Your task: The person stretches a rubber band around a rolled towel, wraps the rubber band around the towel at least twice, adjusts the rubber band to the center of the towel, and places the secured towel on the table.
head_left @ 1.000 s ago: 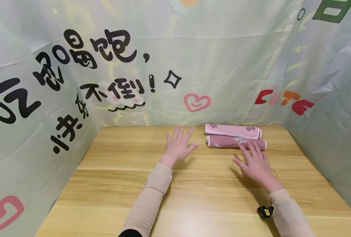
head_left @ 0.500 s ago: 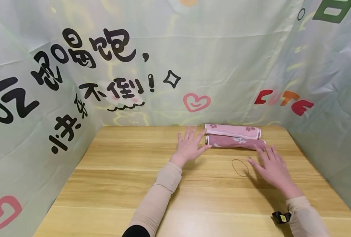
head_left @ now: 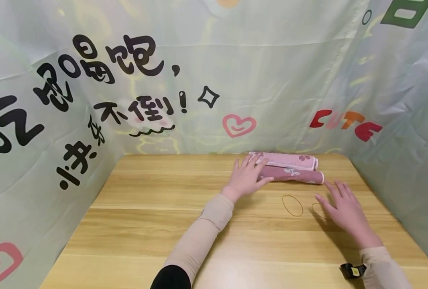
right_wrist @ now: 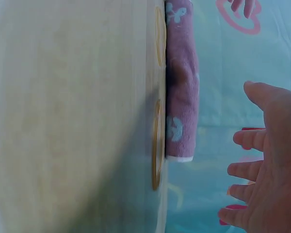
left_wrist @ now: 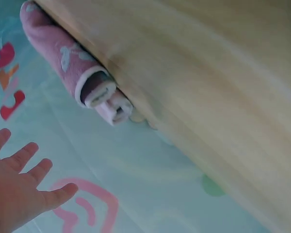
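Observation:
Two rolled towels lie side by side near the table's back edge: a light pink one (head_left: 286,159) behind and a darker mauve one (head_left: 297,175) in front. My left hand (head_left: 247,176), fingers spread, overlaps their left ends in the head view. The left wrist view shows that hand (left_wrist: 19,194) apart from the rolls' spiral ends (left_wrist: 101,94). My right hand (head_left: 349,210) hovers with loose, extended fingers just right of the mauve roll. Two thin rubber bands lie on the table, one rubber band (head_left: 283,201) in front of the rolls, another rubber band (head_left: 312,208) partly hidden by my right hand.
The wooden table (head_left: 145,224) is enclosed by a pale printed cloth backdrop (head_left: 272,80) at the back and on both sides. A small black device (head_left: 352,271) sits at my right wrist.
Both hands have moved rightward, the left one from bare table to the rolls' left ends. The right hand has moved off the mauve roll, uncovering the rubber bands.

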The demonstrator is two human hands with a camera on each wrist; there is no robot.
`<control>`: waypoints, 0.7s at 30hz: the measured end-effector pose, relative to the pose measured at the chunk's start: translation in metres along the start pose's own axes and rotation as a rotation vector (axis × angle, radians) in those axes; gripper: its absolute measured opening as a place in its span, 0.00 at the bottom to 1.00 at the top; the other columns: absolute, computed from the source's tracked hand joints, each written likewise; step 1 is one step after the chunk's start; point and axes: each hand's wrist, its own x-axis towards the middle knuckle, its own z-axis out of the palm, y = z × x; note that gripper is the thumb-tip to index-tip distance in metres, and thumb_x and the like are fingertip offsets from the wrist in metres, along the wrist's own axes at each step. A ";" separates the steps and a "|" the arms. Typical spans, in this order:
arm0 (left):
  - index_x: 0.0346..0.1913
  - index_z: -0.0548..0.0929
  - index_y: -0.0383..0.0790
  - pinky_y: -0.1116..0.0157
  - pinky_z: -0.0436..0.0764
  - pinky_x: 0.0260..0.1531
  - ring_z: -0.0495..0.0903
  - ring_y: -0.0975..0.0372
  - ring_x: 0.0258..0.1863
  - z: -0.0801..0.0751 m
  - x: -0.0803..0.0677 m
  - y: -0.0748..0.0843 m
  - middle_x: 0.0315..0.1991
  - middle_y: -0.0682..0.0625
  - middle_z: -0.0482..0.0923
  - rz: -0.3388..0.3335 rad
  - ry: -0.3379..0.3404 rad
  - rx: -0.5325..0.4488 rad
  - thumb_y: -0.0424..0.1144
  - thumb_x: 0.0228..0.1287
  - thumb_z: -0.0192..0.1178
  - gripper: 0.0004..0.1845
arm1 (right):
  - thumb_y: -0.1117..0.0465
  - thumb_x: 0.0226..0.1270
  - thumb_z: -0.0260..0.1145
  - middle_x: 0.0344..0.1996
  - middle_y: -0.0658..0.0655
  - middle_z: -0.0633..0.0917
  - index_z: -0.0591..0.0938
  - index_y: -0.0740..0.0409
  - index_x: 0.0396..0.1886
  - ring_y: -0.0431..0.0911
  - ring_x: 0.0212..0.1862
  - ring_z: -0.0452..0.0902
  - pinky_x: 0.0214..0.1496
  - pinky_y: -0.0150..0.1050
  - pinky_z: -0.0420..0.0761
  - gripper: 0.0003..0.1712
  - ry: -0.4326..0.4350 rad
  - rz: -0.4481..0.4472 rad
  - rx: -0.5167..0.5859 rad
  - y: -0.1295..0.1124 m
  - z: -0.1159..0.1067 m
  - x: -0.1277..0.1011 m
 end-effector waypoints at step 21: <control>0.75 0.55 0.66 0.44 0.59 0.71 0.55 0.58 0.75 0.021 0.035 0.031 0.74 0.58 0.59 0.064 -0.017 0.113 0.74 0.66 0.32 0.37 | 0.49 0.74 0.55 0.63 0.84 0.63 0.63 0.74 0.68 0.80 0.62 0.59 0.59 0.73 0.61 0.36 -0.101 0.128 0.220 0.030 -0.008 -0.005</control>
